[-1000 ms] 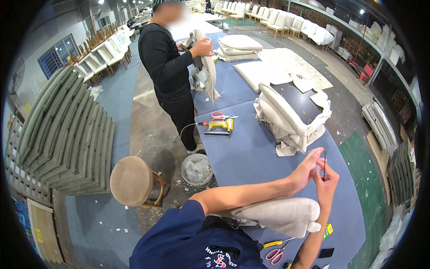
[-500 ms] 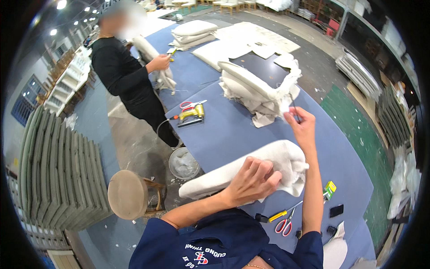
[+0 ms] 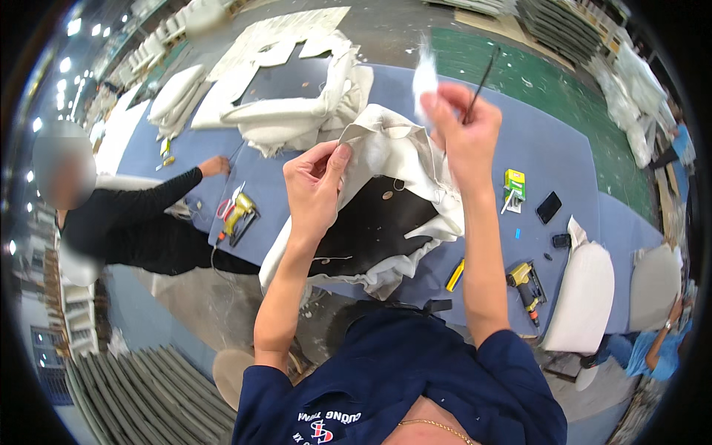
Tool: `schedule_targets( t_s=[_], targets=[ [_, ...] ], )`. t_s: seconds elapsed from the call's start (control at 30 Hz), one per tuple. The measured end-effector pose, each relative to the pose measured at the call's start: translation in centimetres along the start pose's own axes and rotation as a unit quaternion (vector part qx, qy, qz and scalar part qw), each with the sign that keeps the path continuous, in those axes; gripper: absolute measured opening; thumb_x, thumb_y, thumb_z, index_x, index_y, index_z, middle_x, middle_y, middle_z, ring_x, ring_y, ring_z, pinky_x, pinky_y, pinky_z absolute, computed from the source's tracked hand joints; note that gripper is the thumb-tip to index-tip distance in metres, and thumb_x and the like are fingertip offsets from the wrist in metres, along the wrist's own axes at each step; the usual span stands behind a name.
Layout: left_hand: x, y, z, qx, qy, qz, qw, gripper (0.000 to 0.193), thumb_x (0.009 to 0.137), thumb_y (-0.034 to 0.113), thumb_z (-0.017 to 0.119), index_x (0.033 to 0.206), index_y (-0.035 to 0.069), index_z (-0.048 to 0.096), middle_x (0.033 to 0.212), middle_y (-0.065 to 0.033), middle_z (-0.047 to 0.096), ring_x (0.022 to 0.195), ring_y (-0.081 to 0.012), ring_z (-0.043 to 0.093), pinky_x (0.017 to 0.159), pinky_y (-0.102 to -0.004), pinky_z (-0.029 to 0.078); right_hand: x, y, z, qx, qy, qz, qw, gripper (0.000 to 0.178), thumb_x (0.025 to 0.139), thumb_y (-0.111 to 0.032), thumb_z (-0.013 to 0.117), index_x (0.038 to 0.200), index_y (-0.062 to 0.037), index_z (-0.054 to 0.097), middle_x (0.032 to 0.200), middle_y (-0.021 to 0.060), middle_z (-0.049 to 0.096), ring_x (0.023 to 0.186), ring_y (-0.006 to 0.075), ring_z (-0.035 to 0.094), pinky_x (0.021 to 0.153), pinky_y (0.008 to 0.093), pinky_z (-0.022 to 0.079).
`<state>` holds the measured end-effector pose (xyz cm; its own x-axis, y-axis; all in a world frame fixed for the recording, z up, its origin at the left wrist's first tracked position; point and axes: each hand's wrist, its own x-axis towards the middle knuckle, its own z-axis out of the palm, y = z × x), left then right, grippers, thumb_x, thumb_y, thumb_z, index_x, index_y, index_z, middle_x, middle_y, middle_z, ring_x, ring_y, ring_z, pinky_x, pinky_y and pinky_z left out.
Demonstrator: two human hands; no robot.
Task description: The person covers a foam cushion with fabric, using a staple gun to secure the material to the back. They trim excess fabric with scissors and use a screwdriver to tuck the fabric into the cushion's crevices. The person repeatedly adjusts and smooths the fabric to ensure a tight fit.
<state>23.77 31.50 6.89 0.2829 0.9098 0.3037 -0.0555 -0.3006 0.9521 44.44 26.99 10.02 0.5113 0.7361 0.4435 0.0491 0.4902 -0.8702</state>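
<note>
A cream upholstered seat cushion [image 3: 285, 245] lies before me with its black underside [image 3: 363, 237] facing up and loose fabric edges around it. My left hand [image 3: 315, 185] is closed, pinching the fabric edge at the cushion's far side. A bit of white fluff [image 3: 376, 152] shows beside it, inside the fold. My right hand [image 3: 469, 133] is raised over the far right corner, closed on a wispy tuft of white stuffing [image 3: 425, 81]. A thin dark rod [image 3: 483, 81] is also held in that hand, slanting up from the fingers.
Right of the cushion lie a yellow-handled tool [image 3: 455, 274], a staple gun [image 3: 526, 289], a phone [image 3: 549, 208], a green-yellow box [image 3: 514, 185] and a finished cushion [image 3: 582, 297]. Another staple gun [image 3: 239, 219] rests at left, near a co-worker [image 3: 141, 215]. Beyond sits another fabric-covered piece [image 3: 289, 122].
The cushion now shows its black underside. My left hand has gone from resting on its top to pinching its edge. My right hand has risen and now shows white stuffing with the rod.
</note>
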Motion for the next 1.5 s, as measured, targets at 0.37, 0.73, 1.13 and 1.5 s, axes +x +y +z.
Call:
schedule_targets(
  t_s=[0.37, 0.73, 1.13, 1.5],
  targets=[
    [-0.8, 1.0, 2.8, -0.053, -0.063, -0.041, 0.996, 0.019, 0.100, 0.013, 0.068, 0.105, -0.004, 0.072, 0.078, 0.0063, 0.061, 0.063, 0.0006, 0.044, 0.052, -0.0182, 0.030, -8.3, 1.3, 2.7, -0.099, 0.068, 0.092, 0.989, 0.014, 0.083, -0.006, 0.076, 0.090, 0.0051, 0.070, 0.075, 0.0106, 0.070, 0.064, 0.0120, 0.063, 0.060, 0.0289, 0.051],
    [-0.4, 1.8, 0.4, -0.054, -0.196, -0.011, 0.979, 0.015, 0.098, 0.011, 0.071, 0.100, -0.003, 0.071, 0.074, 0.0013, 0.062, 0.055, 0.0000, 0.047, 0.045, -0.0186, 0.033, -14.7, -4.0, 0.8, -0.226, 0.005, 0.104, 0.969, 0.020, 0.101, -0.007, 0.059, 0.118, 0.0032, 0.066, 0.079, 0.0162, 0.066, 0.057, 0.0234, 0.058, 0.057, 0.0328, 0.047],
    [-0.5, 1.4, 0.7, -0.084, -0.260, -0.003, 0.962, 0.013, 0.097, 0.005, 0.071, 0.102, -0.006, 0.067, 0.083, 0.0021, 0.059, 0.067, 0.0006, 0.045, 0.052, -0.0172, 0.034, -17.6, -2.8, 2.0, -0.412, 0.017, 0.022, 0.911, 0.015, 0.094, -0.003, 0.066, 0.108, 0.0001, 0.068, 0.090, 0.0119, 0.076, 0.067, 0.0276, 0.072, 0.058, 0.0346, 0.054],
    [-2.3, 1.8, 1.8, -0.122, -0.293, 0.067, 0.946, 0.008, 0.095, -0.002, 0.070, 0.101, -0.006, 0.066, 0.082, -0.0021, 0.062, 0.067, -0.0029, 0.052, 0.053, -0.0188, 0.041, -18.4, -3.5, 3.9, -0.372, 0.148, 0.012, 0.916, 0.013, 0.091, 0.002, 0.067, 0.103, 0.0041, 0.071, 0.073, 0.0120, 0.071, 0.054, 0.0194, 0.066, 0.052, 0.0292, 0.049]
  ],
)
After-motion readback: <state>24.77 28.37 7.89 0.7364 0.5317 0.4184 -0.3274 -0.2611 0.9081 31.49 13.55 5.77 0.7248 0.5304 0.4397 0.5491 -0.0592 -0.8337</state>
